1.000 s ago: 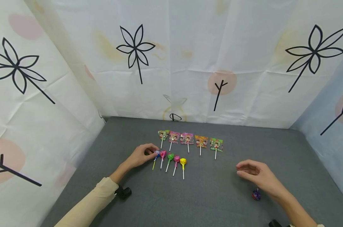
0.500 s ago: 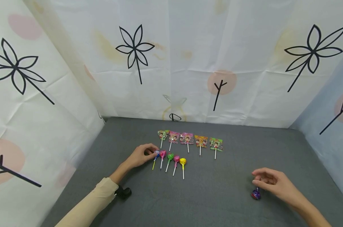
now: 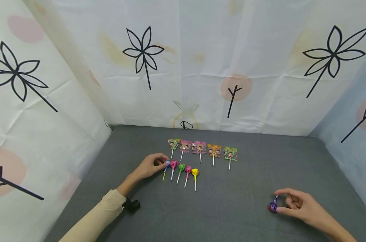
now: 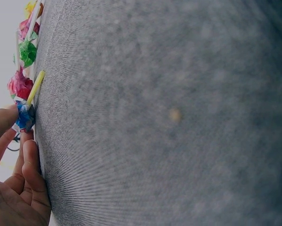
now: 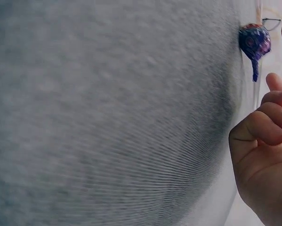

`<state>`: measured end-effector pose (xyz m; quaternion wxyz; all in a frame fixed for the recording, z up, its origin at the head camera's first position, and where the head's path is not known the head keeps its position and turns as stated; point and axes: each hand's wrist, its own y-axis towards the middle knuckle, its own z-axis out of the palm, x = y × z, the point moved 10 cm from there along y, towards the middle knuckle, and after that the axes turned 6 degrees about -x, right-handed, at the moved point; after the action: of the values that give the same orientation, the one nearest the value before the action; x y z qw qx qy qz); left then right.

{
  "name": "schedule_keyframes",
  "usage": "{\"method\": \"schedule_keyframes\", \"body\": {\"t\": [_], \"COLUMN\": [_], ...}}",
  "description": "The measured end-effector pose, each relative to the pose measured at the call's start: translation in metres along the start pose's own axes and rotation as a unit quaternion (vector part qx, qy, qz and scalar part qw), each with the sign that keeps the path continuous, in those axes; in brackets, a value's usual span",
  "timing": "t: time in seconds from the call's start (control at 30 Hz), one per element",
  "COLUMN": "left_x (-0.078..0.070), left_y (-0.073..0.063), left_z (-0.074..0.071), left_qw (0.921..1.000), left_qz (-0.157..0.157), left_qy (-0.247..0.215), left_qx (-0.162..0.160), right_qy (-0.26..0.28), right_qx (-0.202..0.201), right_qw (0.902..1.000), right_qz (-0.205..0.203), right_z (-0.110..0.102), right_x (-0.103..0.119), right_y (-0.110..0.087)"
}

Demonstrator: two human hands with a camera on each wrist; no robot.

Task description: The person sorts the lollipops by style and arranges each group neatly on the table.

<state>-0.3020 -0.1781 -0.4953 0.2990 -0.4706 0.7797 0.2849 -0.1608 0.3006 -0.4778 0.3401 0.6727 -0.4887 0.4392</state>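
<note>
My left hand (image 3: pixel 150 166) pinches the head of a blue lollipop (image 4: pixel 25 115) with a yellow stick, at the left end of a slanting row of lollipops. Beside it in that row lie a pink lollipop (image 3: pixel 173 164), a green one (image 3: pixel 181 166), another pink one (image 3: pixel 188 169) and a yellow one (image 3: pixel 195 172). On the right, my right hand (image 3: pixel 305 206) reaches around a purple lollipop (image 3: pixel 272 206) lying on the table. Thumb and index finger are spread on either side of it; the right wrist view shows a gap between the fingertips and the lollipop (image 5: pixel 255 41).
Behind the first row lies a second row of flat-wrapped lollipops, among them an orange one (image 3: pixel 214 151) and a green one (image 3: pixel 230 154). The grey table (image 3: pixel 219 208) ends at a white patterned curtain (image 3: pixel 201 67) at the back and sides.
My right hand has moved right and toward me, down to the purple lollipop, and its thumb and index finger have spread apart. The left hand has stayed on the blue lollipop.
</note>
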Motion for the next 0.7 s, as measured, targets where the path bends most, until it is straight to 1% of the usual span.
{"method": "schedule_keyframes", "body": {"t": [0.1,0.23,0.27,0.33,0.5,0.7], "left_x": [0.000,0.000,0.001,0.001,0.002,0.002], "left_y": [0.000,0.000,0.000,0.000,0.001,0.001], "left_z": [0.000,0.000,0.000,0.000,0.000,0.001], "left_qw": [1.0000,1.0000,1.0000,1.0000,1.0000,1.0000], "left_qz": [-0.001,-0.004,-0.005,-0.005,-0.004,-0.003], "left_qy": [-0.001,-0.001,-0.001,-0.001,-0.002,-0.004], "left_qx": [-0.001,-0.002,-0.002,-0.003,-0.001,0.001], "right_qy": [0.022,0.030,0.027,0.020,-0.001,-0.045], "right_qx": [0.005,0.015,0.019,0.021,0.021,0.016], "right_qw": [0.9997,0.9989,0.9985,0.9983,0.9986,0.9975], "right_qz": [-0.007,-0.033,-0.044,-0.050,-0.049,-0.052], "right_z": [0.004,0.011,0.012,0.014,0.015,0.014], "right_x": [0.000,0.003,0.004,0.005,0.005,0.004], "right_y": [-0.002,-0.002,-0.002,-0.001,0.000,0.003]}}
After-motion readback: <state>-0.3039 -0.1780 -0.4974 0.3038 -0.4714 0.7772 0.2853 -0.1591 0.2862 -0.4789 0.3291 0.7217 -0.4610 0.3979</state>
